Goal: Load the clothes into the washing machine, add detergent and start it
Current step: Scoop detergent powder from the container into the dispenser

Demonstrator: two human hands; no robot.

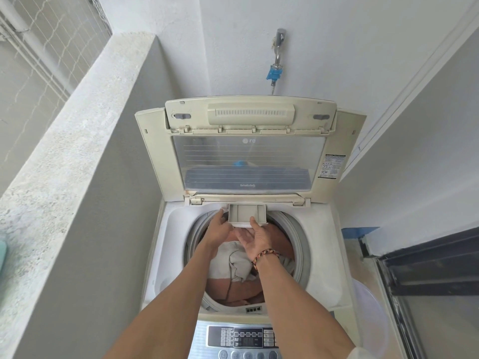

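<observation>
The left hand (220, 226) has its grip closed on the left side of the detergent drawer (247, 213), pulled out at the far rim of the washing machine (321, 255). The right hand (255, 238) grips the drawer's near edge, thumb on top, fingers hidden beneath. Clothes (233, 265) fill the drum, partly covered by both forearms. The lid (248, 151) stands open. The control panel (243, 338) is cut off at the near edge.

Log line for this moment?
lid open | clothes in drum | both hands on drawer | left hand | right hand
</observation>
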